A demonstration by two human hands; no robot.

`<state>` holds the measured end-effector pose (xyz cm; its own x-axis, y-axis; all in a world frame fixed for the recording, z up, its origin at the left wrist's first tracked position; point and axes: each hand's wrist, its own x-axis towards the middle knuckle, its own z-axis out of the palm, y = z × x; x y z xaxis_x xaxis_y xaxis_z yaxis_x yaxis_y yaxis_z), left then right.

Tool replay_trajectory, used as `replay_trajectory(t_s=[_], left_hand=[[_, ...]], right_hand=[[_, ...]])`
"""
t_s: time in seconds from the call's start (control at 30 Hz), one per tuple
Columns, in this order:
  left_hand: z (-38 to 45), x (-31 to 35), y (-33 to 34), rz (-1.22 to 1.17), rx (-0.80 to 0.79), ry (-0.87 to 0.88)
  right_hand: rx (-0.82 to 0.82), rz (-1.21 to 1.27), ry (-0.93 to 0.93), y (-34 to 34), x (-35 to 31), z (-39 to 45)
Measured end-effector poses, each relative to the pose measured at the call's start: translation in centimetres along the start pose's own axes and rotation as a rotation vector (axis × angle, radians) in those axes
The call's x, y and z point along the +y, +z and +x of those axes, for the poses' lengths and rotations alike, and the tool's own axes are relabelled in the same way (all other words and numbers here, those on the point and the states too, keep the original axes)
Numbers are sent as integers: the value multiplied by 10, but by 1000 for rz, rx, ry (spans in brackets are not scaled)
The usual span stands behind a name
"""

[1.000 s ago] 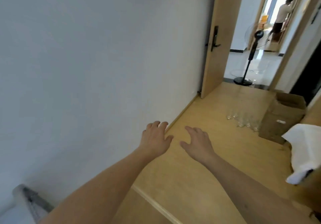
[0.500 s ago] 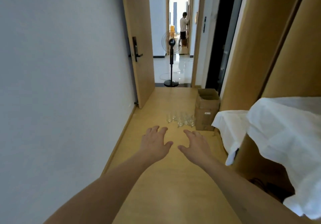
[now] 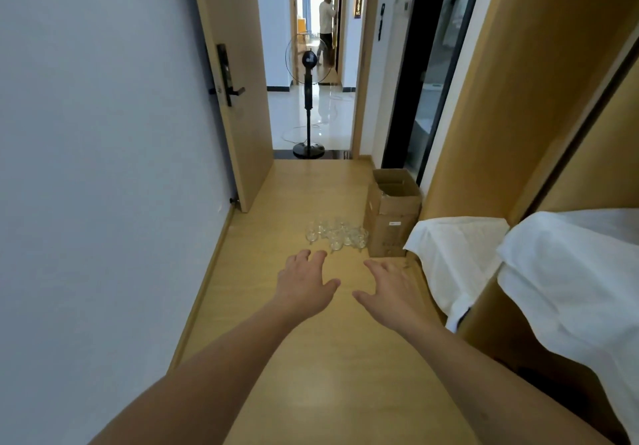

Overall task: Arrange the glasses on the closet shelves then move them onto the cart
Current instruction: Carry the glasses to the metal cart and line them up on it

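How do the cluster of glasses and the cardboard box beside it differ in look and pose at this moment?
The glasses are clear and low, many small pieces grouped together; the cardboard box is one opaque brown thing, standing much taller. The glasses lie nearer the middle of the floor; the cardboard box stands to their right, by the wooden panel, its top flaps open. Both rest on the wooden floor, ahead of the left hand and right hand, untouched.

No legible text, brand or number is found. A small white label (image 3: 394, 223) sits on the side of the cardboard box (image 3: 390, 216), at 1 o'clock from the hands; its print is too small to read. A dark plaque (image 3: 359, 4) with gold marks hangs on the far doorway frame at 12 o'clock; characters indecipherable.
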<state>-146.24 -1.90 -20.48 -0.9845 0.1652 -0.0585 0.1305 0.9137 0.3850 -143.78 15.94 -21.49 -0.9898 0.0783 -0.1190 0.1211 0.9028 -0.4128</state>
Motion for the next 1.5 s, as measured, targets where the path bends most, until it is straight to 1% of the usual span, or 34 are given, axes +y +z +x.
replay_trajectory(t_s=[0.2, 0.37, 0.67, 0.9, 1.2, 1.33, 1.5], left_hand=[[72, -21, 5, -22, -36, -35], [154, -33, 2, -21, -23, -54], [316, -29, -1, -40, -50, -127], [409, -26, 9, -30, -94, -142], [531, -41, 36, -34, -174, -84], [595, -56, 52, -84, -243, -81], [676, -80, 68, -78, -325, -78]], right_hand=[[-29, 3, 23, 9, -7, 75], [-38, 54, 30, 12, -11, 162], [-82, 92, 18, -3, -4, 331], [-137, 94, 37, -4, 12, 422], [-187, 132, 159, 23, 30, 531], [-199, 136, 228, 35, 33, 589], [-196, 140, 331, 38, 36, 659]])
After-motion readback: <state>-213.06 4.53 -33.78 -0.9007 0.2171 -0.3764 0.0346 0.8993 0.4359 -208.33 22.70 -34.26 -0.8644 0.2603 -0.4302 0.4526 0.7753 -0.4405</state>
